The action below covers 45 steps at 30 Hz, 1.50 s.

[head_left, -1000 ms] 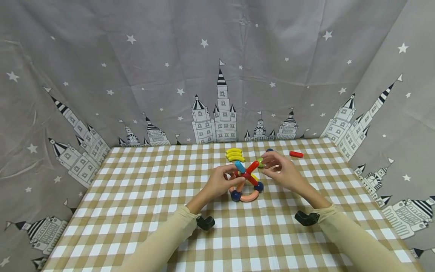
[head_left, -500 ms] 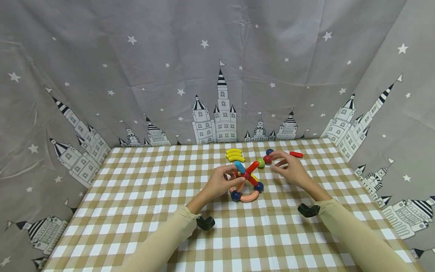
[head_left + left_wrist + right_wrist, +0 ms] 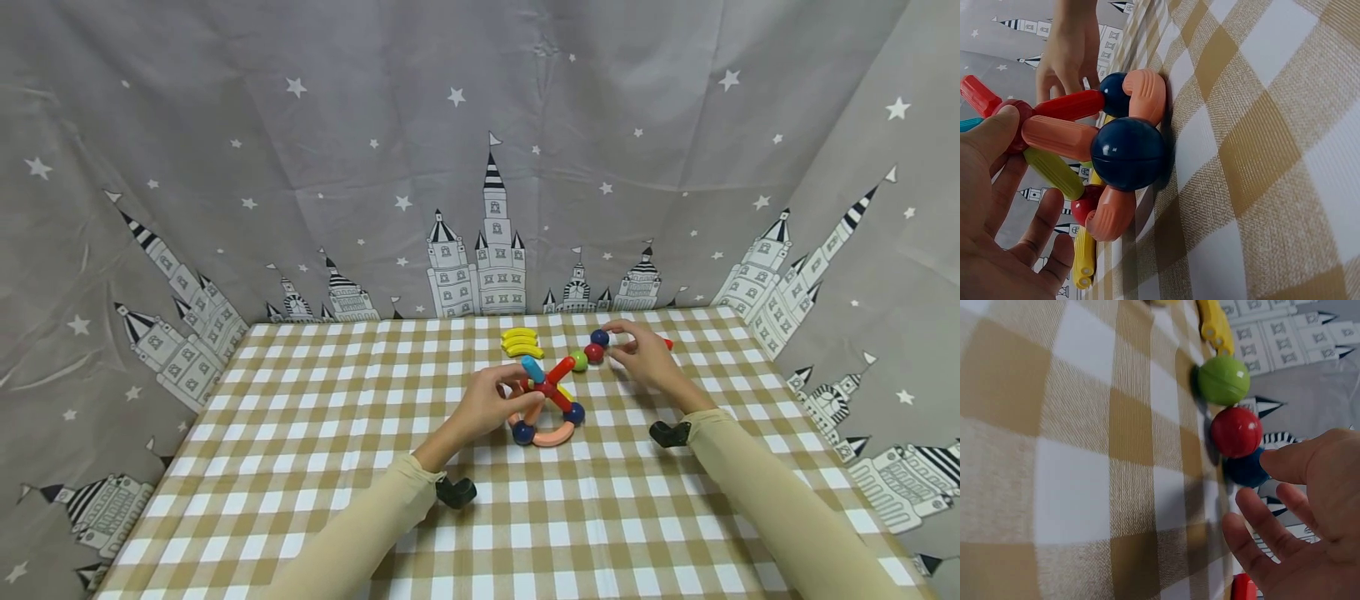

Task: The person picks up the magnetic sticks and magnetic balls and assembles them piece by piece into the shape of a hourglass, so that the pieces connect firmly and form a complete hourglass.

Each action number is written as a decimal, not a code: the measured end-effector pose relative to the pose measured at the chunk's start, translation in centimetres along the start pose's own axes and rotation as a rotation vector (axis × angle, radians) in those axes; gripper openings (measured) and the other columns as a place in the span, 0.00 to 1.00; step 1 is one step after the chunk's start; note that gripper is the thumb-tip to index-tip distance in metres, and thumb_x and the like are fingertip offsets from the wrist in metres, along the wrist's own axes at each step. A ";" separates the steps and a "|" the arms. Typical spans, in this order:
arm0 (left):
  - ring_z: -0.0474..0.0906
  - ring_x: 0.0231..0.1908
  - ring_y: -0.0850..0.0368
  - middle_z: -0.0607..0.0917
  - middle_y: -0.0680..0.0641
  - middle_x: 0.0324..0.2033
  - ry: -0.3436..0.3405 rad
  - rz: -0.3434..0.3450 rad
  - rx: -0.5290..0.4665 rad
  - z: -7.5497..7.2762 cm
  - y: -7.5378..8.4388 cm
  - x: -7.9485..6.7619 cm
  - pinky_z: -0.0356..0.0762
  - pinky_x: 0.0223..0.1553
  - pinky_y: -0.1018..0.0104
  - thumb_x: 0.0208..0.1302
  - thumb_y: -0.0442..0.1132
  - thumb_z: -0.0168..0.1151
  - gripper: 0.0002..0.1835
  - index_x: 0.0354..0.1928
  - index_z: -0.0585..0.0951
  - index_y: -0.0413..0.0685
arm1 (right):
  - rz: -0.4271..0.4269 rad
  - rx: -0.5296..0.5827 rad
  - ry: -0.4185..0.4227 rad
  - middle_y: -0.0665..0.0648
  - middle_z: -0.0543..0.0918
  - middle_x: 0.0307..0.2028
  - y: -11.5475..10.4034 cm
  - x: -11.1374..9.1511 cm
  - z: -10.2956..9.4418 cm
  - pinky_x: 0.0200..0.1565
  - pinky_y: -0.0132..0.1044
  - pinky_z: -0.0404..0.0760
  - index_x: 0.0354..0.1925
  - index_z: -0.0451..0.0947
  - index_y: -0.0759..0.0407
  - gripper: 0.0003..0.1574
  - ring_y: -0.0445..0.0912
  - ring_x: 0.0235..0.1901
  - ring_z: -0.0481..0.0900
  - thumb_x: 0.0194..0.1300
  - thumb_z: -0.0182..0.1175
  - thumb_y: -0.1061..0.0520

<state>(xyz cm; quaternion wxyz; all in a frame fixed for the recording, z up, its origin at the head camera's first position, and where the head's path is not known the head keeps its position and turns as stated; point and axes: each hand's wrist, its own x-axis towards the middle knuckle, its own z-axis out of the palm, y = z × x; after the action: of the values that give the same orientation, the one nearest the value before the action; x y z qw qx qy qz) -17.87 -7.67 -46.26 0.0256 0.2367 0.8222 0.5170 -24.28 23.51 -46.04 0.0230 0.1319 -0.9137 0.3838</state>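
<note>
My left hand (image 3: pixel 489 402) holds the top of a magnetic ball-and-stick model (image 3: pixel 1063 134), with the thumb across its red ball (image 3: pixel 1017 125). Red, blue, green and salmon sticks radiate from that ball. Around the base, dark blue balls (image 3: pixel 1127 154) and a smaller red one link curved salmon pieces (image 3: pixel 553 436). My right hand (image 3: pixel 645 354) reaches toward three loose balls in a row: green (image 3: pixel 1224 380), red (image 3: pixel 1236 432) and dark blue (image 3: pixel 1247 467). Its thumb overlaps the blue ball in the right wrist view, with the other fingers spread loosely beside it.
Several curved yellow pieces (image 3: pixel 521 342) lie side by side behind the model. A red stick (image 3: pixel 1244 587) lies beyond my right hand, mostly covered in the head view. The checked tablecloth (image 3: pixel 300 467) ends at a grey curtain (image 3: pixel 360 100) printed with castles.
My right hand has moved from beside the green ball to the right and away from me, up to the blue ball, uncovering the red ball. My left hand and the model stay put.
</note>
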 end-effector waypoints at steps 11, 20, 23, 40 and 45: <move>0.80 0.34 0.59 0.88 0.59 0.38 0.007 0.016 0.035 0.3 0.2 0.0 0.76 0.34 0.66 0.65 0.49 0.73 0.13 0.48 0.88 0.56 | 0.020 -0.037 -0.051 0.71 0.77 0.63 1.5 1.7 0.5 0.57 0.62 0.77 0.65 0.74 0.63 0.30 0.68 0.55 0.79 0.66 0.60 0.73; 0.77 0.32 0.58 0.88 0.52 0.34 0.001 0.037 0.019 0.1 0.5 -0.4 0.78 0.34 0.63 0.65 0.47 0.74 0.11 0.45 0.88 0.54 | 0.000 -0.075 -0.067 0.69 0.80 0.61 1.6 2.5 0.8 0.55 0.60 0.79 0.64 0.75 0.62 0.27 0.66 0.52 0.81 0.68 0.61 0.69; 0.78 0.31 0.56 0.87 0.50 0.33 -0.004 0.060 0.011 0.1 0.6 -0.6 0.78 0.34 0.60 0.64 0.46 0.74 0.10 0.45 0.88 0.54 | -0.005 -0.083 -0.068 0.69 0.80 0.60 1.5 2.6 0.8 0.55 0.61 0.78 0.64 0.75 0.62 0.26 0.67 0.52 0.81 0.69 0.61 0.68; 0.80 0.31 0.56 0.88 0.50 0.34 0.009 0.122 -0.015 0.3 0.3 -0.9 0.78 0.30 0.65 0.62 0.41 0.76 0.10 0.45 0.88 0.52 | 0.039 -0.086 -0.056 0.71 0.81 0.59 1.9 3.0 1.2 0.48 0.52 0.77 0.59 0.73 0.60 0.21 0.59 0.43 0.81 0.70 0.62 0.64; 0.80 0.31 0.57 0.88 0.51 0.34 0.006 0.123 -0.001 0.3 0.2 -0.9 0.77 0.30 0.67 0.62 0.43 0.76 0.10 0.44 0.88 0.53 | 0.038 -0.085 -0.051 0.70 0.81 0.59 1.9 3.1 1.2 0.44 0.45 0.74 0.59 0.73 0.60 0.20 0.57 0.40 0.79 0.70 0.62 0.64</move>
<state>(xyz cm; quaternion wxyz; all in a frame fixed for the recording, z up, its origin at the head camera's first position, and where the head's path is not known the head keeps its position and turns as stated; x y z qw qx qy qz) -16.95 -7.67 -46.43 -0.0087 0.2852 0.8059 0.5187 -27.74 23.24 -47.77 -0.0019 0.1233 -0.9317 0.3416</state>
